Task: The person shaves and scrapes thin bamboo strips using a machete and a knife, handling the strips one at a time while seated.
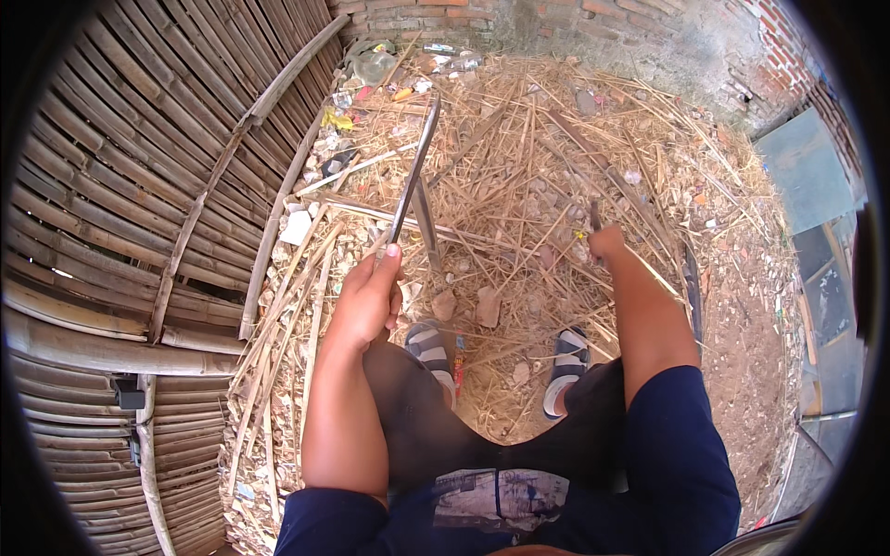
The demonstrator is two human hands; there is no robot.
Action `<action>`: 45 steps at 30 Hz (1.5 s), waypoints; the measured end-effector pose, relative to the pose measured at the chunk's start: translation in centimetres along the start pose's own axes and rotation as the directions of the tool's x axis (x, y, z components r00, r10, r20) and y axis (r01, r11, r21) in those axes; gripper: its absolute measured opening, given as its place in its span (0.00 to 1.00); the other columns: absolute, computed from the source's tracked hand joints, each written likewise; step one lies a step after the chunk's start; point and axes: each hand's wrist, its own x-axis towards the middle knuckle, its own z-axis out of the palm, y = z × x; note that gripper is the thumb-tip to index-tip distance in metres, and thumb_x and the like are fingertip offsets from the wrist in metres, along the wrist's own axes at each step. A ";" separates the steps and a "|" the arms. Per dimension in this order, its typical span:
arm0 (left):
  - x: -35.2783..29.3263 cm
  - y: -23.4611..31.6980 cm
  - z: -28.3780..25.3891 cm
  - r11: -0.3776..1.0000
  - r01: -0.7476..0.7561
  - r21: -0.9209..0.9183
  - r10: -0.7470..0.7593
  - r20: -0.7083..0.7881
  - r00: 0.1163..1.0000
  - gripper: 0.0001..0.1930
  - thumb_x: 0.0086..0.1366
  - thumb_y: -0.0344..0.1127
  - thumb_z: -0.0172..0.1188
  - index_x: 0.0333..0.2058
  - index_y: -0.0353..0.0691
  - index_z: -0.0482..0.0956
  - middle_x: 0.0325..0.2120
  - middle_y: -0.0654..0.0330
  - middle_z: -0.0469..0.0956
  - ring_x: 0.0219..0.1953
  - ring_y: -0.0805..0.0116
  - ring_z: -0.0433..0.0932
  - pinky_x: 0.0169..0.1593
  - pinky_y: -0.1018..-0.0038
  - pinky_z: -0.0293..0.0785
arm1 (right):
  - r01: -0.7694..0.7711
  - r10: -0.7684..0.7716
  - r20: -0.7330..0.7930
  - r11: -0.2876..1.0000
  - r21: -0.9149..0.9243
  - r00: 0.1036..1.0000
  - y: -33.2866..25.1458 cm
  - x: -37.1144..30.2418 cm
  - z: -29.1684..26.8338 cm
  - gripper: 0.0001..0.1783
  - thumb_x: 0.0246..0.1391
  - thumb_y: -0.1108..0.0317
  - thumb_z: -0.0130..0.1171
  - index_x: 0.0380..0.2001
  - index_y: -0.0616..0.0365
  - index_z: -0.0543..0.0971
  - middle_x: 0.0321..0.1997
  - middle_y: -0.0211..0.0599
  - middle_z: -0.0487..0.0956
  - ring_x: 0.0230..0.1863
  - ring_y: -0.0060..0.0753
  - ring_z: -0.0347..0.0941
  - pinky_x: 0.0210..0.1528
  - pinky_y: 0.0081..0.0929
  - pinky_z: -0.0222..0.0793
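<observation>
My left hand (pixel 369 295) is closed round the lower end of a long, narrow dark strip (pixel 416 171) with a pale edge, its thumb lying along it. The strip slants up and away from me; it looks like split bamboo, though I cannot be sure. Just beside it a brown wooden stick (pixel 425 222) slopes down towards the ground. Off to the right, my right hand (pixel 607 243) is a fist around a thin dark tool (pixel 594 215). Only a short part of that tool stands out past the fingers, and its kind is unclear. The two hands are well apart.
Straw and split bamboo pieces (pixel 501 185) litter the ground around my sandalled feet (pixel 431 347). A slatted bamboo wall (pixel 167 167) rises on the left, a brick wall (pixel 556 32) at the back. Plastic rubbish (pixel 375 67) lies far left; grey-blue panels (pixel 807 171) lean at right.
</observation>
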 end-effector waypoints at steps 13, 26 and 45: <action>-0.6 -0.5 -0.5 1.000 -0.014 -0.009 0.014 -0.020 1.000 0.27 0.74 0.61 0.49 0.37 0.37 0.71 0.15 0.64 0.67 0.13 0.73 0.62 0.18 0.74 0.57 | 0.903 -0.847 -0.311 0.412 0.126 0.430 -15.8 -28.0 -10.7 0.21 0.69 0.52 0.56 0.53 0.57 0.79 0.26 0.35 0.79 0.26 0.30 0.75 0.31 0.32 0.70; -1.0 0.8 0.9 0.998 0.030 0.058 -0.029 -0.022 0.999 0.29 0.75 0.61 0.47 0.38 0.34 0.72 0.14 0.64 0.66 0.12 0.73 0.62 0.18 0.73 0.58 | 0.887 -0.894 -0.032 0.448 -0.114 0.447 -15.6 -28.2 -6.4 0.21 0.69 0.51 0.53 0.56 0.53 0.76 0.22 0.41 0.78 0.24 0.42 0.78 0.29 0.41 0.72; -0.4 -0.2 -0.1 1.000 0.006 -0.014 -0.007 -0.075 0.997 0.29 0.74 0.62 0.47 0.36 0.36 0.72 0.14 0.63 0.66 0.11 0.71 0.62 0.18 0.74 0.58 | 0.938 -0.885 -0.310 0.315 0.148 0.346 -15.4 -27.7 -7.5 0.20 0.71 0.51 0.52 0.55 0.53 0.76 0.20 0.37 0.76 0.21 0.37 0.75 0.26 0.37 0.68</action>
